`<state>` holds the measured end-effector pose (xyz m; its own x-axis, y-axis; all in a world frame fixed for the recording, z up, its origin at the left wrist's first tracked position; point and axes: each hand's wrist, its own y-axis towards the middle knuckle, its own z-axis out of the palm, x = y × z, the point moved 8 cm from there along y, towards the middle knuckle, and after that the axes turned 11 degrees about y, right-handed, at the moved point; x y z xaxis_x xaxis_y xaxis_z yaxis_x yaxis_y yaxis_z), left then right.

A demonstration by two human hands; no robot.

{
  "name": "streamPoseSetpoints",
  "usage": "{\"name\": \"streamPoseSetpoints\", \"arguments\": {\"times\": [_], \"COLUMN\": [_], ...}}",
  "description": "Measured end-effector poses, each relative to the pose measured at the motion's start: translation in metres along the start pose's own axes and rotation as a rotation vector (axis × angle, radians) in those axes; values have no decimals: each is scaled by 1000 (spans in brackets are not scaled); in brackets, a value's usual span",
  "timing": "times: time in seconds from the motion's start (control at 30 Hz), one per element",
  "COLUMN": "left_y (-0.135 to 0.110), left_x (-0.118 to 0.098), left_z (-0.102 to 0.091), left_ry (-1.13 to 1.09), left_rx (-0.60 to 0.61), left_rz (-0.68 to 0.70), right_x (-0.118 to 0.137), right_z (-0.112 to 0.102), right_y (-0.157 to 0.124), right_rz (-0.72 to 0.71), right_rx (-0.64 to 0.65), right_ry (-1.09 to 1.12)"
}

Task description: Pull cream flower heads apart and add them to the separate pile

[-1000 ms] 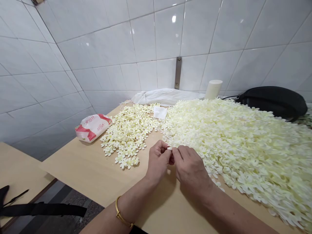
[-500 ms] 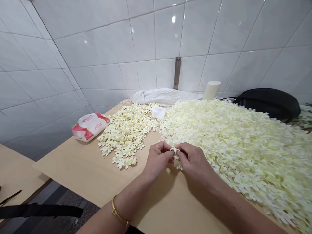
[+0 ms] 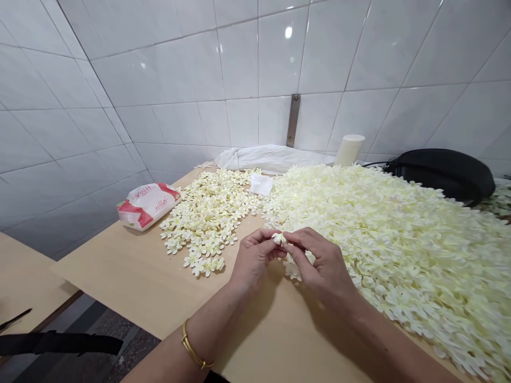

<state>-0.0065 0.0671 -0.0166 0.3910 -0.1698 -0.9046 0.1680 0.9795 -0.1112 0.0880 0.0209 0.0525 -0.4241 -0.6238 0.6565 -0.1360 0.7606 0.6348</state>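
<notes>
Head view: your left hand point(image 3: 253, 258) and your right hand point(image 3: 327, 263) both pinch one small white petalled flower point(image 3: 279, 239) above the flat light-brown tabletop point(image 3: 131, 276), near two heaps of pale yellow-white petalled flowers point(image 3: 415, 239).

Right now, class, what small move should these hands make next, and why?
Perhaps the right hand should gently adjust the small white flower while the left hand steadies it: the flower sits where both hands' fingertips meet, so both can guide it.

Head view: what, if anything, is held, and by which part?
A small white flower, pinched at its edges by the left hand and right hand; the exact gripping points are hidden.
</notes>
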Motion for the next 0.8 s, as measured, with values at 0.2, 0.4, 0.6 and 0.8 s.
{"name": "streamPoseSetpoints", "arguments": {"times": [0.2, 0.4, 0.6, 0.8], "left_y": [-6, -8, -6, -10], "left_x": [1, 0, 10, 18], "left_z": [13, 17, 16, 18], "left_ry": [-19, -61, -171, -215], "left_rx": [165, 198, 222, 246], "left_rz": [-40, -27, -188, -285], "right_x": [-13, -16, -8, -2], "right_z": [-12, -14, 0, -3], "right_y": [5, 3, 3, 3], "right_rz": [162, 176, 115, 75], "right_rx": [-4, -42, 118, 71], "right_ry": [39, 107, 202, 134]}}
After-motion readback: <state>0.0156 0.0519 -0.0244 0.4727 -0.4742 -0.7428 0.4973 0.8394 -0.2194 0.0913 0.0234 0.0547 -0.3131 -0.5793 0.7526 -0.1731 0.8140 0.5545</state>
